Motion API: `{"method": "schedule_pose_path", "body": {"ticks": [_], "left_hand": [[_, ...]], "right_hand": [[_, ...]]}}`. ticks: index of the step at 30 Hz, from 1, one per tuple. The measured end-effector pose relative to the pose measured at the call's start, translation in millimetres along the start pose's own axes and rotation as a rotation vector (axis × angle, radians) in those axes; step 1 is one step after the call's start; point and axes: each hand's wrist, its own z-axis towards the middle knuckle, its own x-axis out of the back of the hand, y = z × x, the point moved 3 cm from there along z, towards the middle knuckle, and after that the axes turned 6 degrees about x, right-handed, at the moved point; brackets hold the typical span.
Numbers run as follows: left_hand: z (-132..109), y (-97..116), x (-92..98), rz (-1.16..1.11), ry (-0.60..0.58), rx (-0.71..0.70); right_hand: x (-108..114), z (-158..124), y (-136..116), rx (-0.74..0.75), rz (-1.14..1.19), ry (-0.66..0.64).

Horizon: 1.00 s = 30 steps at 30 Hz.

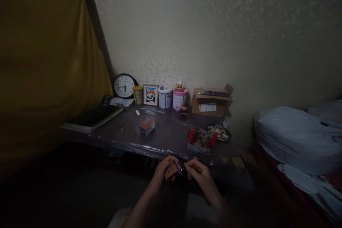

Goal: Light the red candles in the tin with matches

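Observation:
My left hand is closed around a small orange-brown box, held low in front of the table edge. My right hand pinches at the box's near end, fingers curled on a small dark part that I cannot make out. Both hands meet just below a round metal tin with two red pieces standing in it. Beside the tin lies a dark plate of pale sticks. A clear packet with orange boxes inside rests on the table further left.
Along the wall stand a clock, a yellow cup, a framed picture, two canisters and an open cardboard box. A dark notebook lies at the left. Yellow curtain left, covered bundle right.

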Motion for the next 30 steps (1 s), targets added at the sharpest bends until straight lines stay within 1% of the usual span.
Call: {"method": "schedule_pose_path", "body": {"ticks": [5,9,12,17,21,25,30], "left_hand": [[0,2,-0.3,0.008,0.068,-0.071],[2,3,-2.9,-0.002,0.123,-0.104],[6,3,-4.4,0.0,0.148,-0.106],[7,4,-5.5,0.019,0.176,-0.134],[6,4,-4.1,0.055,0.181,-0.138],[7,4,-1.9,0.069,0.184,-0.14],[3,6,-5.2,-0.091,0.069,-0.099]], "right_hand": [[-2,0,9,0.004,0.054,0.031],[-2,2,17,0.02,0.093,0.093],[-4,3,14,0.041,0.115,0.135],[-10,2,4,0.096,0.165,0.134],[-12,3,7,0.125,0.134,0.15],[-9,6,12,0.17,0.086,0.202],[4,12,16,0.212,0.039,0.283]]}}
